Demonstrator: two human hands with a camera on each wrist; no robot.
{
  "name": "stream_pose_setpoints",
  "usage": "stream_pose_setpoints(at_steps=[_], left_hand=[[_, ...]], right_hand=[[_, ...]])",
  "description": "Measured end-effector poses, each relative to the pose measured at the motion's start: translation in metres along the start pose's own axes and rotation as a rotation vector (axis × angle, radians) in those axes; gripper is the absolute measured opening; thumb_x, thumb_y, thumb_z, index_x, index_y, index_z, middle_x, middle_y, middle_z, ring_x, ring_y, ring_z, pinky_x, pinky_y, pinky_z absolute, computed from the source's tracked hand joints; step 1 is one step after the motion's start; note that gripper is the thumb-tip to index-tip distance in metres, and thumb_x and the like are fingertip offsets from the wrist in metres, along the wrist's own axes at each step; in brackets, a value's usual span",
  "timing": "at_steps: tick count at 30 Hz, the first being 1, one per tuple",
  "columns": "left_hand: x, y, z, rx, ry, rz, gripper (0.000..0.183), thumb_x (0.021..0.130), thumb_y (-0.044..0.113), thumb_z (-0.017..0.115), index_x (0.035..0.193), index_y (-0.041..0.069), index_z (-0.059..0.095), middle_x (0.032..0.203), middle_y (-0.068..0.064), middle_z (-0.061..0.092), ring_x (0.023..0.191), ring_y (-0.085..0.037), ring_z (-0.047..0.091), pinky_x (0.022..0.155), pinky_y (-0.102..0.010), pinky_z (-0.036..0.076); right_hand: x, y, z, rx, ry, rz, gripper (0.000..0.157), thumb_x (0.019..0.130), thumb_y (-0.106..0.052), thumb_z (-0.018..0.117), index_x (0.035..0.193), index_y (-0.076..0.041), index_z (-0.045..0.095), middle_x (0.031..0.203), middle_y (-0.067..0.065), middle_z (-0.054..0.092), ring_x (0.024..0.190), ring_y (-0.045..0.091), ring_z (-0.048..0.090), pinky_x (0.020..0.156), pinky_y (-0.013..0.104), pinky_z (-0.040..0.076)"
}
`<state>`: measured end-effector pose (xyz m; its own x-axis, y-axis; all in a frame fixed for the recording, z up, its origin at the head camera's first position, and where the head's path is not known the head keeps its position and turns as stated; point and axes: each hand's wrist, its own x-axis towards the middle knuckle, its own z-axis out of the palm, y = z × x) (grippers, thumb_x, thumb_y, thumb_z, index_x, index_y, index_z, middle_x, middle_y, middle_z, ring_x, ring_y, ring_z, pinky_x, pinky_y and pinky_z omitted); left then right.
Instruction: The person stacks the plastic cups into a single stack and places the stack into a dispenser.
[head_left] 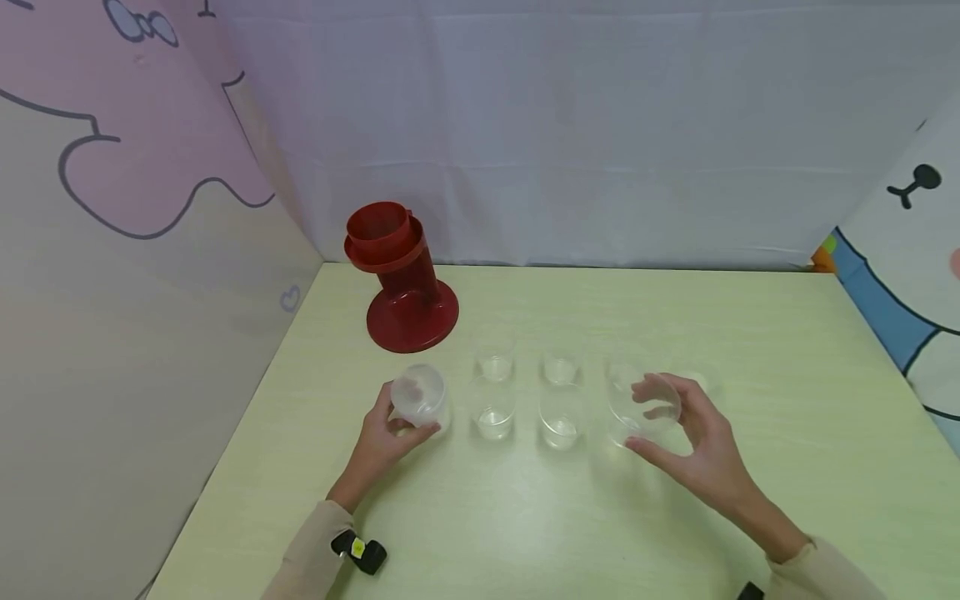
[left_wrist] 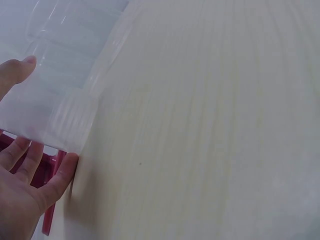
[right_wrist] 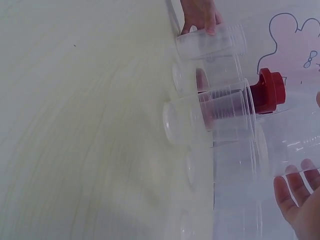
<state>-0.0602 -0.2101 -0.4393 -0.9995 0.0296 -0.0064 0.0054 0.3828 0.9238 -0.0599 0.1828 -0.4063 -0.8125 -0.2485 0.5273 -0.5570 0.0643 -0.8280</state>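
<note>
My left hand point(head_left: 386, 437) grips a stack of clear plastic cups point(head_left: 420, 396) near the left of the table, fingers on one side and thumb on the other. Close up in the left wrist view, the cups' ribbed walls point(left_wrist: 75, 112) show beside the fingers. On the right, my right hand point(head_left: 697, 442) holds a clear plastic cup point(head_left: 645, 408) between thumb and fingers. Between the hands stand several clear cups in rows, with one front cup point(head_left: 493, 417) nearest the left hand and another point(head_left: 561, 421) nearer the right. Transparency hides whether another cup stands beneath the right-hand one.
A red stand point(head_left: 408, 308) with a round base and a cup-like top is at the table's back left, behind the cups. The pale wooden table point(head_left: 525, 533) meets a white cloth point(head_left: 570, 142) at its back edge. Printed panels flank both sides.
</note>
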Motion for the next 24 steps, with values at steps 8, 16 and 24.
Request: stream_pose_setpoints(at_steps=[8, 16, 24], left_hand=[[0.005, -0.020, 0.000, -0.003, 0.005, 0.012, 0.077, 0.076, 0.014, 0.080, 0.137, 0.009, 0.033, 0.135, -0.012, 0.044, 0.122, -0.031, 0.045, 0.096, -0.049, 0.045], [0.009, -0.037, 0.001, 0.010, 0.033, 0.038, 0.076, 0.073, 0.028, 0.083, 0.133, 0.017, 0.037, 0.132, -0.004, 0.047, 0.122, -0.026, 0.045, 0.096, -0.049, 0.045], [0.008, -0.036, 0.002, 0.022, 0.045, 0.036, 0.075, 0.072, 0.031, 0.083, 0.130, 0.017, 0.039, 0.131, -0.004, 0.048, 0.123, -0.026, 0.044, 0.098, -0.049, 0.043]], right_hand=[[0.007, -0.004, 0.005, 0.047, -0.015, -0.036, 0.077, 0.060, 0.025, 0.074, 0.129, 0.015, 0.041, 0.113, 0.029, 0.053, 0.103, 0.025, 0.055, 0.081, 0.024, 0.050], [0.015, -0.003, 0.010, 0.045, -0.032, -0.051, 0.075, 0.061, 0.023, 0.074, 0.128, 0.014, 0.041, 0.112, 0.029, 0.053, 0.103, 0.026, 0.055, 0.081, 0.025, 0.050], [0.020, -0.003, 0.014, 0.022, -0.049, -0.048, 0.076, 0.061, 0.021, 0.076, 0.129, 0.012, 0.043, 0.112, 0.027, 0.054, 0.104, 0.025, 0.054, 0.081, 0.025, 0.050]])
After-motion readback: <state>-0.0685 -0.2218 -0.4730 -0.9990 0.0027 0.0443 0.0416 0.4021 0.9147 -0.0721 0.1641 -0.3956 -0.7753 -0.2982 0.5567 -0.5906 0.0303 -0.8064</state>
